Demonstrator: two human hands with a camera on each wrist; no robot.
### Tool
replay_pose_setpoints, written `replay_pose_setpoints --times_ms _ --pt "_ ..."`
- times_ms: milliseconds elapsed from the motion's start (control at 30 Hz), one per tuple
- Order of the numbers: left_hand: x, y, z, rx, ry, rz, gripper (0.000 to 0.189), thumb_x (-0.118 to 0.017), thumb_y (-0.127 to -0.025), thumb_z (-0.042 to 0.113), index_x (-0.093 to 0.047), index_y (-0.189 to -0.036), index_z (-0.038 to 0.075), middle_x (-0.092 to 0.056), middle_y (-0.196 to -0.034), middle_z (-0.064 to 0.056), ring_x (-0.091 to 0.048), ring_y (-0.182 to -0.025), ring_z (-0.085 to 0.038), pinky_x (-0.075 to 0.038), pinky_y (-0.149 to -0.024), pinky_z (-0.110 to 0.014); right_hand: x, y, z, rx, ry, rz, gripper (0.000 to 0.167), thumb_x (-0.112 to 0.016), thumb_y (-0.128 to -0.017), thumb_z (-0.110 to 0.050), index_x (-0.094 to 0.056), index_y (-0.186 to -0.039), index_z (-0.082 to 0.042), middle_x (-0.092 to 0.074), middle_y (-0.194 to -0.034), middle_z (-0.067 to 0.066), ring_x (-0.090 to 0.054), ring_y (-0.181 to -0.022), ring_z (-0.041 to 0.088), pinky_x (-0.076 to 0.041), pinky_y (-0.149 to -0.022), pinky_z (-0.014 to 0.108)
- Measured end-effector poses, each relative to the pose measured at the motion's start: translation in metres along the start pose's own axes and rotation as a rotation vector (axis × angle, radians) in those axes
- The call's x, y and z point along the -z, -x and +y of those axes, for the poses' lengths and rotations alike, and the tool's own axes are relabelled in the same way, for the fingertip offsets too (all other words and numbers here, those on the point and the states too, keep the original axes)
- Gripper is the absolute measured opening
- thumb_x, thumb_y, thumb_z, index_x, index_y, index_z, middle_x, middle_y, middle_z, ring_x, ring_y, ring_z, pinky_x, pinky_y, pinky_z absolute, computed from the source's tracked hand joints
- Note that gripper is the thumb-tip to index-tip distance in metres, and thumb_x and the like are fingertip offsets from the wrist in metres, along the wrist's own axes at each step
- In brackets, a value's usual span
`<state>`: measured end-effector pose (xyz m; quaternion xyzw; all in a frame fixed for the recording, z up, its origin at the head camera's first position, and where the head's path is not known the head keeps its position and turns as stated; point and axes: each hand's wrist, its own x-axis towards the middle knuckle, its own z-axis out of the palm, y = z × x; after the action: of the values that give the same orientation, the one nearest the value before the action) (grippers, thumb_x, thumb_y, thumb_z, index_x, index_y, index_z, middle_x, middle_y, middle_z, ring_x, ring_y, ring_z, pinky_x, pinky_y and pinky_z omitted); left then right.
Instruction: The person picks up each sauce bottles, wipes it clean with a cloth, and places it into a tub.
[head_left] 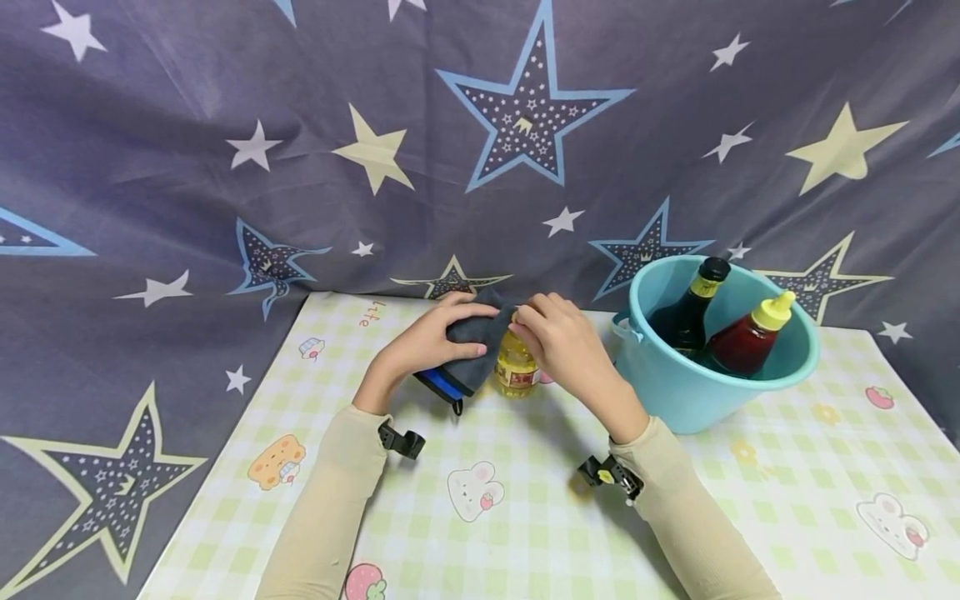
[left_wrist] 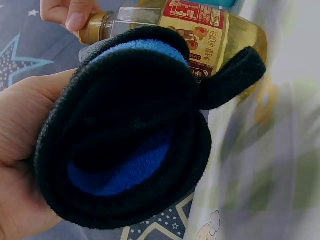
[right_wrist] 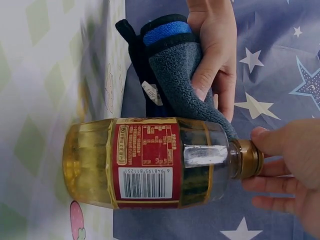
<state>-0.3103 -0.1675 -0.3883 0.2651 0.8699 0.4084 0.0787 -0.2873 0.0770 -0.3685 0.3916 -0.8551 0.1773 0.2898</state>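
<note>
A folded dark grey cloth (head_left: 465, 371) with a blue inner side and a black loop is gripped by my left hand (head_left: 420, 340), thumb in front. Its rolled, hollow end (left_wrist: 120, 187) fills the left wrist view. Right beside the cloth, a clear bottle of yellow oil (head_left: 516, 371) with a red and gold label stands upright on the table. My right hand (head_left: 566, 346) pinches its gold cap (right_wrist: 245, 159) between thumb and fingers. In the right wrist view the cloth's upper part touches the bottle near its neck.
A light blue bucket (head_left: 675, 400) stands to the right, holding a dark bottle with a black cap (head_left: 682, 312) and a red sauce bottle with a yellow nozzle (head_left: 750, 337). A checked cloth (head_left: 525, 508) covers the table; a starry curtain (head_left: 465, 217) hangs behind.
</note>
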Motion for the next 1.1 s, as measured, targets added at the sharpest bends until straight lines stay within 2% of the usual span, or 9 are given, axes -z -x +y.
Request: replay_pose_setpoints --times_ms 167,333,533,900,1100 --pt "-0.001 0.000 -0.005 0.030 -0.029 -0.009 0.057 -0.076 -0.094 0.022 -0.056 -0.147 0.017 -0.034 -0.160 -0.018 -0.034 -0.149 -0.041 -0.036 -0.115 -0.060 0.000 0.000 0.000 -0.007 -0.005 -0.004 0.012 -0.069 -0.098 -0.017 -0.066 -0.091 -0.007 -0.062 -0.087 0.006 -0.052 -0.075 0.023 -0.042 -0.069 0.035" --pt "-0.006 -0.001 -0.013 0.085 -0.091 -0.062 0.060 -0.075 -0.094 0.023 -0.053 -0.149 0.014 -0.031 -0.163 -0.020 -0.034 -0.149 -0.042 -0.035 -0.116 -0.059 0.000 0.000 -0.001 -0.007 -0.012 0.000 0.011 -0.071 -0.097 -0.016 -0.066 -0.091 -0.008 -0.062 -0.087 0.005 -0.052 -0.076 0.022 -0.043 -0.070 0.035" --pt "-0.013 -0.003 -0.019 0.124 -0.151 -0.109 0.059 -0.076 -0.094 0.024 -0.055 -0.148 0.015 -0.040 -0.156 -0.018 -0.044 -0.142 -0.039 -0.038 -0.114 -0.056 0.000 -0.001 -0.001 0.008 -0.013 0.006 0.011 -0.071 -0.097 -0.015 -0.066 -0.090 -0.008 -0.063 -0.088 0.006 -0.052 -0.075 0.022 -0.043 -0.069 0.035" --pt "-0.020 -0.008 -0.013 0.196 -0.320 -0.151 0.054 -0.075 -0.094 0.021 -0.059 -0.145 0.020 -0.035 -0.160 -0.015 -0.050 -0.138 -0.039 -0.044 -0.108 -0.057 0.003 -0.004 0.000 0.003 -0.003 0.010 0.011 -0.071 -0.097 -0.015 -0.066 -0.090 -0.009 -0.063 -0.087 0.005 -0.052 -0.075 0.022 -0.043 -0.069 0.035" --pt "-0.013 -0.002 -0.017 0.199 -0.290 -0.138 0.051 -0.075 -0.094 0.021 -0.061 -0.143 0.023 -0.034 -0.160 -0.016 -0.046 -0.141 -0.040 -0.040 -0.111 -0.059 0.005 -0.003 -0.002 -0.036 -0.012 -0.074 0.011 -0.072 -0.096 -0.017 -0.065 -0.095 -0.010 -0.061 -0.089 0.005 -0.052 -0.074 0.022 -0.044 -0.069 0.035"
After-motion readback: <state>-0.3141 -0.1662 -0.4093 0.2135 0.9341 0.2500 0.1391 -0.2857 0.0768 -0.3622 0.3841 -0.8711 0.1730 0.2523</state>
